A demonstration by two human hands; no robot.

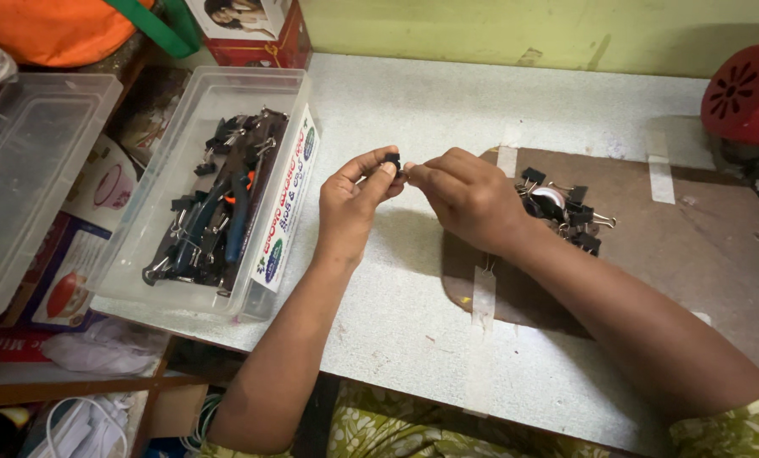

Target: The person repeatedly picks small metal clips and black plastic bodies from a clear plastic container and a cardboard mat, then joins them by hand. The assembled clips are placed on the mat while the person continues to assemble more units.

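**Two hands pinch one small black clip above the table**

The left hand (354,199) and right hand (468,199) meet fingertip to fingertip, both closed on a small black binder clip (393,159) held between thumbs and forefingers, just above the pale speckled table (413,314). Under the right wrist lies a brown board (693,246) taped to the table. Just beyond the right hand, on that board, sits a pile of black binder clips (566,212). To the outer side of the left hand stands a clear plastic box (184,153) holding more clips and pliers (226,220). Far past the right hand, a red domed object (748,93) sits at the table's edge.
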